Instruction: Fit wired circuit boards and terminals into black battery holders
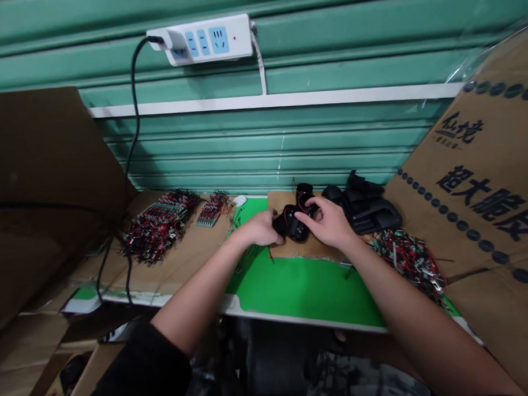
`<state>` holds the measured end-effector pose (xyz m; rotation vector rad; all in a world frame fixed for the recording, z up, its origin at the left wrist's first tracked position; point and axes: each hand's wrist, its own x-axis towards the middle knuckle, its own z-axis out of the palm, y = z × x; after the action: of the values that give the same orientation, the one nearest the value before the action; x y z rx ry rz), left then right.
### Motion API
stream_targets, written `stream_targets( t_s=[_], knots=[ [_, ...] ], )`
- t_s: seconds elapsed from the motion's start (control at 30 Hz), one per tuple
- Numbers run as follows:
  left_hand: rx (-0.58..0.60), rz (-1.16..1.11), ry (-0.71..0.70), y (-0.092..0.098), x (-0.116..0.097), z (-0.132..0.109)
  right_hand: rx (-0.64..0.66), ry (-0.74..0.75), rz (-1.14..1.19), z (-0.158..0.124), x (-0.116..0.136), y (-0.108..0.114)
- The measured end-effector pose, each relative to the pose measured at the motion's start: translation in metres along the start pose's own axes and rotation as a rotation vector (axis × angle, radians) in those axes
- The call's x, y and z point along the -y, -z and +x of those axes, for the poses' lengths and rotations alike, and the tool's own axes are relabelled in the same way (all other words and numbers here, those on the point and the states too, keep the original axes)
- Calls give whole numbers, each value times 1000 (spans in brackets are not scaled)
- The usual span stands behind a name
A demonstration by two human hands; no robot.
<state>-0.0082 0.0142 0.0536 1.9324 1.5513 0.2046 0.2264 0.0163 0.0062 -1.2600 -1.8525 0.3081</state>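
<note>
My left hand (263, 228) and my right hand (330, 223) meet over a small black plastic part (291, 224) with red wires, resting on a cardboard sheet (281, 200) at the back of the green table (304, 289). The left hand's fingers curl round the part's left side. My right hand pinches it from the right with thumb and forefinger. A second black part (304, 191) lies just behind. A pile of bigger black plastic housings (367, 207) sits to the right of my right hand.
Bundles of red-and-black wired boards (159, 226) lie on cardboard at the left, a smaller bundle (212, 208) beside them. More wires (407, 258) are heaped at the right. A printed cardboard box (485, 188) walls the right side. A power strip (202, 40) hangs on the green shutter.
</note>
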Motion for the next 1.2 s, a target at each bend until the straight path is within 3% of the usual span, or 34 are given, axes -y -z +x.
stream_targets(
  t_s=[0.17, 0.37, 0.47, 0.6, 0.77, 0.9, 1.07, 1.2],
  knots=[
    [63, -112, -63, 3, 1, -8, -26, -57, 39, -2, 11, -2],
    [39, -232, -84, 21, -10, -24, -15, 26, 6, -8, 12, -14],
    [85, -219, -97, 25, -14, -25, 7, 67, 4, -10, 10, -19],
    [9, -148, -64, 12, -18, -22, 75, 107, 1, -11, 9, -21],
    [-103, 141, -52, -18, -39, -18, 104, 128, -2, -12, 10, -23],
    [-201, 250, 74, -34, -53, -9, 111, 154, 21, -12, 10, -22],
    [-178, 286, 84, -32, -51, 1, 19, 60, 53, -11, 10, -15],
    [-251, 219, -45, -20, -43, -20, -139, -17, 97, -9, 11, -9]
  ],
)
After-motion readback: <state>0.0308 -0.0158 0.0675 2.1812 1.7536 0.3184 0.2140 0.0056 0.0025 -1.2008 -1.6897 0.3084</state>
